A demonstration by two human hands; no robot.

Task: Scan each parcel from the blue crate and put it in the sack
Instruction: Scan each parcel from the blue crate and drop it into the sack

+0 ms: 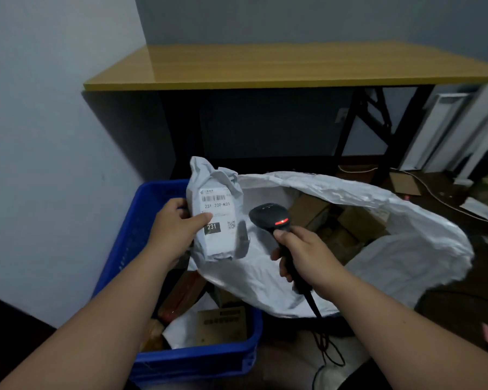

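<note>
Nearest the camera is the crate (124, 243), made of blue hard plastic with slotted walls. Inside it lie brown cardboard boxes (223, 323) and soft wrapped packets, in part blurred. Above its far right corner the left hand (175, 230) holds the parcel (217, 218), a soft grey plastic mailer, wrinkled and twisted at the top. Its white label with barcode and the number 231 faces the camera. The thumb presses on the label and the fingers curl behind the left edge, so the parcel stands upright in the grip.

Just beside it, to the right, the right hand (304, 254) is closed around the handle of the scanner (271, 218), black smooth plastic with a red light on its head. The head is near the parcel but not touching it. A black cable (314, 305) hangs down from the handle.

Behind the hands the sack (400, 220) of white woven material lies open and crumpled on the dark floor (462, 299), with cardboard boxes inside. Farther back stands a desk (279, 66) with yellow wood-pattern top and black legs, against grey-white walls.
</note>
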